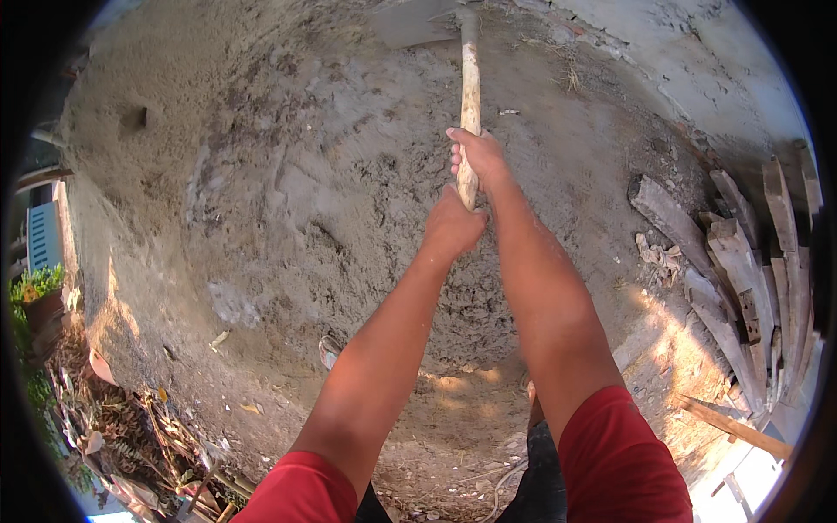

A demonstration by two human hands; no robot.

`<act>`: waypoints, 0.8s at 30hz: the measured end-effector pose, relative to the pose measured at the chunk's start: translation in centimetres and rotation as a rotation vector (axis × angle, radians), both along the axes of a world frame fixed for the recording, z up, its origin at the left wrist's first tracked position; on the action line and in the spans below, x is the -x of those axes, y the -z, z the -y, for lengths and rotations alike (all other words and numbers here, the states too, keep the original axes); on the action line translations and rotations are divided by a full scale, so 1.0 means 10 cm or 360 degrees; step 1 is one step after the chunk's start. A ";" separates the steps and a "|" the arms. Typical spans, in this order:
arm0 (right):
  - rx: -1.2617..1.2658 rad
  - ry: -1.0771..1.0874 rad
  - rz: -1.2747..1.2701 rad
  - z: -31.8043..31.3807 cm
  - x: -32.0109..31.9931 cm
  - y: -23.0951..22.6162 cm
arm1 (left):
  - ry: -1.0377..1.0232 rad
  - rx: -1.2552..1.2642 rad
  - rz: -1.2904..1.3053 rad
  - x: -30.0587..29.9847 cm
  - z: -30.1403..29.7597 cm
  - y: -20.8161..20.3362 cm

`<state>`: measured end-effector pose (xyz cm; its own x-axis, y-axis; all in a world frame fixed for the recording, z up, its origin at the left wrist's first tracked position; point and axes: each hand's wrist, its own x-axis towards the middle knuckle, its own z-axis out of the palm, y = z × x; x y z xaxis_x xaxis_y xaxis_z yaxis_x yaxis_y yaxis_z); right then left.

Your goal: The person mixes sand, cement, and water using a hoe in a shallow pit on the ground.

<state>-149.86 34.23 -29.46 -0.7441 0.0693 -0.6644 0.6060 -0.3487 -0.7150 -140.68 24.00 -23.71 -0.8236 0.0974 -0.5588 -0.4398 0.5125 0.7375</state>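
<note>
Both my arms stretch forward, gripping the pale wooden handle of a hoe (471, 87). Closed round the handle's near end is my left hand (454, 223). Just beyond it, my right hand (481, 157) wraps the same handle, fingers curled over it. The hoe's wide grey metal blade (414, 24) lies at the far end, turned to the left of the handle, close to the grey ground; its upper part runs to the picture's edge. Under my hands spreads wet, lumpy grey mortar (384, 187).
Weathered wooden planks (741, 261) are heaped on the right beside a grey wall (697, 61). Dry branches and litter (131, 436) lie at the lower left, near green plants (35, 288) and a light blue slotted object (42, 237). My foot (329, 350) shows beside my left forearm.
</note>
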 end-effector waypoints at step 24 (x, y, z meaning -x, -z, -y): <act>-0.0190 0.0162 0.0680 0.82 -3.94 -1.76 | 0.0458 0.0310 0.0780 -4.08 1.40 -2.17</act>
<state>-110.50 26.02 -11.87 -0.3904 0.2227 -0.8933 0.8224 -0.3518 -0.4471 -99.87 9.99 -2.01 -0.4213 0.1361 -0.8967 -0.5283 0.7668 0.3646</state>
